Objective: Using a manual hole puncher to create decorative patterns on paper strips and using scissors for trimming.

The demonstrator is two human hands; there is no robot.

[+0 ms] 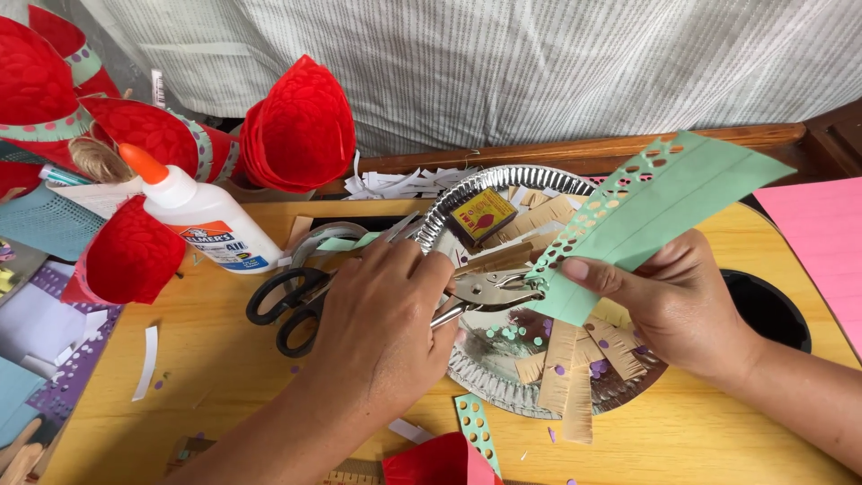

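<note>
Head camera, looking steeply down, close over the table (224, 377)

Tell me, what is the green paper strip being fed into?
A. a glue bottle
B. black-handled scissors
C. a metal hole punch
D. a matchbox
C: the left hand squeezes a metal hole punch whose tip sits on the edge of the green paper strip, held by the right hand; a row of punched holes already runs along that edge.

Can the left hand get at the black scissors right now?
Probably not without letting go: the left hand is closed around the metal hole punch. The black scissors lie right beside it on the table, handles exposed, so nothing else blocks them.
</note>
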